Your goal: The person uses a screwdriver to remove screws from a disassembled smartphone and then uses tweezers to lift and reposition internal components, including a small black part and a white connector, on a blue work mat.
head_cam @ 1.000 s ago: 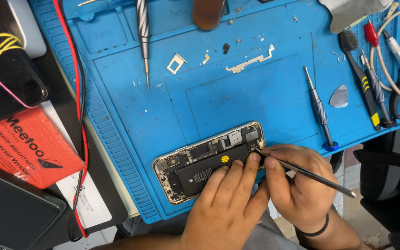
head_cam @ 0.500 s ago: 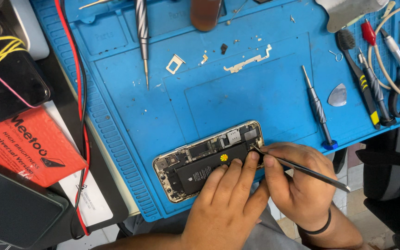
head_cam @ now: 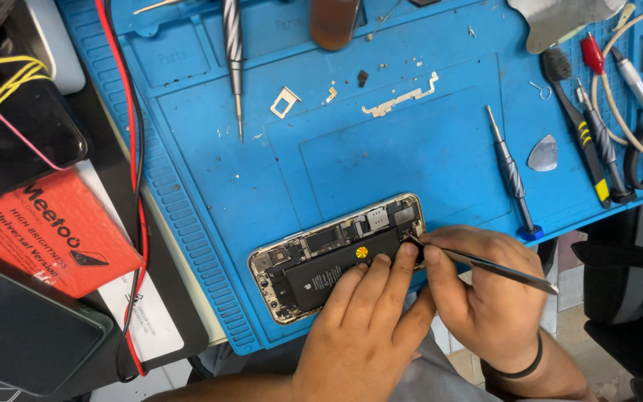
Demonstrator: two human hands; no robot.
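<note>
The left hand [head_cam: 359, 327] covers the lower right corner of the opened phone [head_cam: 329, 257]; where the tweezers' [head_cam: 485, 264] tip lands is too small to tell. A brown bottle [head_cam: 334, 18] and metal plate [head_cam: 563, 18] are cut off by the top edge.

You look down on a bench [head_cam: 159, 223] with a pale edge, most of it covered by a blue work mat [head_cam: 381, 156] moulded with shallow trays and a ribbed left border. To your left the surface turns dark, where a red cable [head_cam: 134, 171] runs down beside an orange-red box [head_cam: 46, 231] and a black slab [head_cam: 16, 327]. Beyond the mat's lower right corner you can see a strip of pale tiled floor [head_cam: 563, 316] and something dark beside it. The light is even and bright, with soft shadows.
</note>
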